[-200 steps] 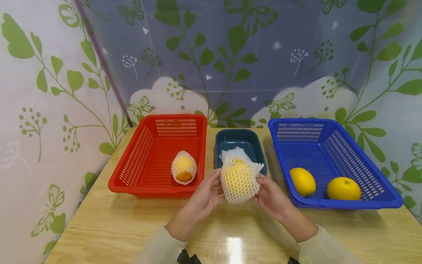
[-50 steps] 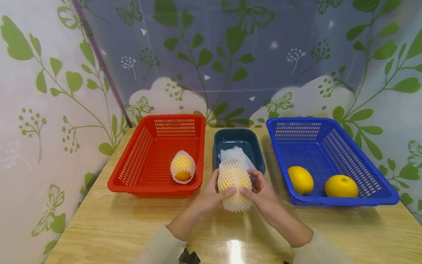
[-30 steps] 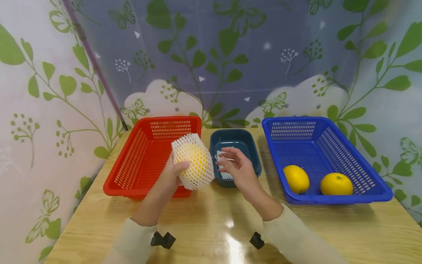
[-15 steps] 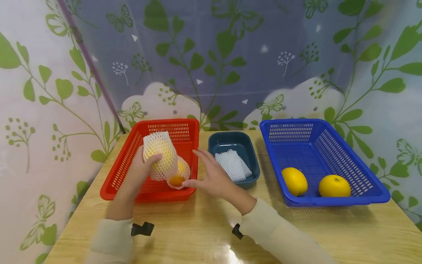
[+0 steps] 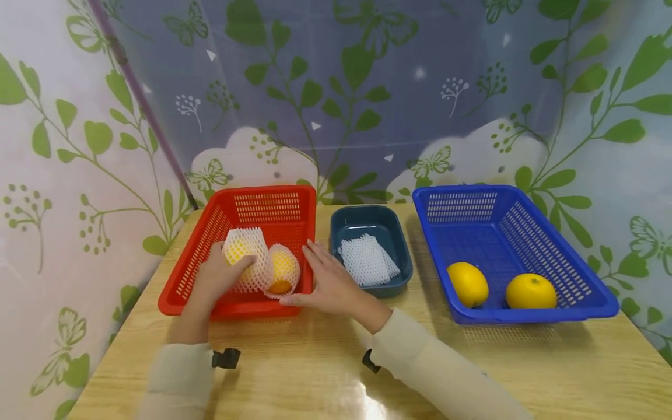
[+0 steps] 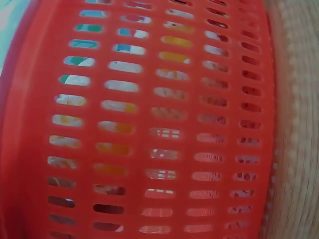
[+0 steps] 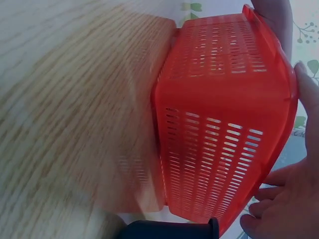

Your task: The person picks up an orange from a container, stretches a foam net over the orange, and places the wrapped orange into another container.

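In the head view my left hand (image 5: 216,274) reaches into the red plastic basket (image 5: 238,309) and holds a yellow citrus fruit (image 5: 244,259) wrapped in a white foam net. Beside it, on the right, lies another netted citrus fruit (image 5: 283,271), with an orange patch showing at its lower end. My right hand (image 5: 333,286) rests at the basket's front right corner, thumb by the front rim and fingers spread along the side. The right wrist view also shows fingers (image 7: 269,194) touching the basket's rim. In the left wrist view the slotted basket wall (image 6: 144,109) mostly hides the hand and fruit.
A small dark teal tray (image 5: 370,213) with loose white foam nets (image 5: 367,262) stands between the baskets. The blue basket (image 5: 472,230) on the right contains two bare yellow citrus fruits (image 5: 531,291). Behind the wooden table (image 5: 294,367) hangs a leaf-patterned curtain (image 5: 336,105).
Both hands first handled the netted fruit over the table by the tray. The left hand then carried it left and lowered it into the red basket; the right hand let go and moved to the basket's corner.
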Action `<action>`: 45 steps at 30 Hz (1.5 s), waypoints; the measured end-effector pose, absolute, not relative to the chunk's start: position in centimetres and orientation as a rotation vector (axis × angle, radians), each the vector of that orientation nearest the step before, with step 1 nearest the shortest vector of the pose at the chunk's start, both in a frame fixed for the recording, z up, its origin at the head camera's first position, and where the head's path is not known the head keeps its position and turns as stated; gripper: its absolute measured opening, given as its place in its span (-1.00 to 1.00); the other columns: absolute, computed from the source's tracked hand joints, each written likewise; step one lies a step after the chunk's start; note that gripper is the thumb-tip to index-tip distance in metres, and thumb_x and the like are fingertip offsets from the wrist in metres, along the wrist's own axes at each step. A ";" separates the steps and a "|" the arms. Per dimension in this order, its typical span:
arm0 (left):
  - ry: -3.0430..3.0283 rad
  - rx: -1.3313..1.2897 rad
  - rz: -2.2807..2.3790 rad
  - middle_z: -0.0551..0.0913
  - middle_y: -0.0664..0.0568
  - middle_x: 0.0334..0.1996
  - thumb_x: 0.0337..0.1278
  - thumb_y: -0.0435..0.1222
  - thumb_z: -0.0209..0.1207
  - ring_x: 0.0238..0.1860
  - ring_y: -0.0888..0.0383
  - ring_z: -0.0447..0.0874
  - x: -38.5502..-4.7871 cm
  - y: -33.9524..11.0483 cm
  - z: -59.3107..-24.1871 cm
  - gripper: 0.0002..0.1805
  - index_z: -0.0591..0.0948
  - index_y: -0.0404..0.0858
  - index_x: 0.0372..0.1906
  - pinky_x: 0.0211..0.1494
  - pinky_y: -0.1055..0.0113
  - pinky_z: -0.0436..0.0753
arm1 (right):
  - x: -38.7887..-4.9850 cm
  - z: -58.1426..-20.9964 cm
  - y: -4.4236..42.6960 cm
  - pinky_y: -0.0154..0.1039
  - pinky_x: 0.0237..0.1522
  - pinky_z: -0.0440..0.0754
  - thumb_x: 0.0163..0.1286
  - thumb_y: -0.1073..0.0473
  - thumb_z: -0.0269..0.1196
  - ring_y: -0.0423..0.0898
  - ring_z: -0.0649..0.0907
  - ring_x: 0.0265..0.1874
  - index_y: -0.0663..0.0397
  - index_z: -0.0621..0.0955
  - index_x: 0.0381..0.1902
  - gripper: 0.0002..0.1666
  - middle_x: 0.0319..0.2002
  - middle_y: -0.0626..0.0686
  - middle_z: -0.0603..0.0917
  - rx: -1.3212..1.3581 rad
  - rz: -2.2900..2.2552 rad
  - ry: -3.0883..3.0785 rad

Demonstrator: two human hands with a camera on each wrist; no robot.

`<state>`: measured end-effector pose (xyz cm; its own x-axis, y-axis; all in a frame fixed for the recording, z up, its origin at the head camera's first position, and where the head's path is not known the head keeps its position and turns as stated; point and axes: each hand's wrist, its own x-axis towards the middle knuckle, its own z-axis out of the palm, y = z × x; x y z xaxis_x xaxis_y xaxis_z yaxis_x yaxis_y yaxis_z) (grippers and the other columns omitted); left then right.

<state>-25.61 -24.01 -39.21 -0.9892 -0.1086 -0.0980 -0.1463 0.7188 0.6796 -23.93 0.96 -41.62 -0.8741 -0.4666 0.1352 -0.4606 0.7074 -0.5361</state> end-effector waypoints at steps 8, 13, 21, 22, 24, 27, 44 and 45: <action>2.897 -0.327 1.095 0.36 -0.41 0.16 0.15 0.18 0.12 0.08 -0.27 0.41 -25.3 -23.8 -39.3 0.05 -0.06 -0.40 0.46 0.15 -0.18 0.47 | -23.9 -41.1 1.0 0.03 0.45 0.10 0.02 -0.57 0.23 -0.01 0.00 0.51 0.12 0.05 0.53 0.36 0.55 0.04 -0.07 -0.770 -0.803 2.860; 2.984 -0.379 1.040 0.32 -0.48 0.18 0.17 0.12 0.13 0.14 -0.39 0.36 -25.4 -23.8 -39.5 0.03 -0.10 -0.37 0.47 0.20 -0.27 0.38 | -23.8 -41.0 1.1 0.04 0.44 0.11 0.03 -0.57 0.22 -0.01 0.01 0.51 0.10 0.03 0.53 0.35 0.55 0.01 -0.09 -0.747 -0.798 2.844; 2.984 -0.396 1.041 0.30 -0.45 0.25 0.18 0.16 0.10 0.17 -0.36 0.35 -25.7 -23.9 -39.2 0.04 -0.14 -0.30 0.51 0.22 -0.27 0.38 | -23.9 -41.0 1.3 0.07 0.43 0.12 0.04 -0.57 0.22 0.00 0.01 0.51 0.10 0.03 0.53 0.35 0.55 0.01 -0.09 -0.738 -0.794 2.842; 2.985 -0.400 1.037 0.30 -0.44 0.25 0.18 0.16 0.11 0.16 -0.36 0.35 -25.7 -24.0 -39.1 0.04 -0.14 -0.30 0.50 0.22 -0.27 0.38 | -24.0 -41.0 1.3 0.07 0.43 0.13 0.04 -0.57 0.22 0.01 0.01 0.51 0.10 0.03 0.53 0.35 0.55 0.01 -0.09 -0.739 -0.793 2.840; 2.993 -0.410 1.014 0.31 -0.44 0.24 0.19 0.15 0.10 0.15 -0.37 0.35 -25.8 -24.2 -38.8 0.02 -0.13 -0.30 0.50 0.21 -0.29 0.38 | -24.0 -41.0 1.3 0.06 0.42 0.15 0.04 -0.57 0.22 0.02 0.02 0.51 0.11 0.03 0.53 0.35 0.55 0.02 -0.09 -0.746 -0.793 2.840; 2.991 -0.424 0.970 0.32 -0.48 0.21 0.20 0.13 0.07 0.11 -0.40 0.36 -25.9 -24.6 -38.5 0.00 -0.12 -0.31 0.49 0.16 -0.32 0.39 | -24.0 -40.9 1.4 0.04 0.43 0.14 0.05 -0.55 0.24 0.01 0.02 0.51 0.13 0.04 0.53 0.34 0.55 0.04 -0.08 -0.764 -0.791 2.842; 2.784 -0.290 0.787 0.24 -0.57 0.25 0.18 0.16 0.10 0.10 -0.38 0.36 -26.4 -25.6 -39.5 0.09 -0.17 -0.44 0.48 0.19 -0.25 0.42 | -24.0 -40.5 0.9 0.01 0.45 0.10 0.01 -0.59 0.22 -0.01 0.01 0.51 0.09 0.04 0.53 0.37 0.55 0.01 -0.10 -0.732 -0.750 2.844; 2.773 -0.283 0.776 0.24 -0.56 0.24 0.18 0.15 0.11 0.09 -0.38 0.37 -26.4 -25.6 -39.4 0.08 -0.15 -0.43 0.48 0.18 -0.25 0.43 | -24.0 -40.5 0.9 0.01 0.45 0.10 0.01 -0.59 0.22 -0.01 0.00 0.51 0.09 0.03 0.53 0.37 0.55 0.01 -0.10 -0.730 -0.750 2.844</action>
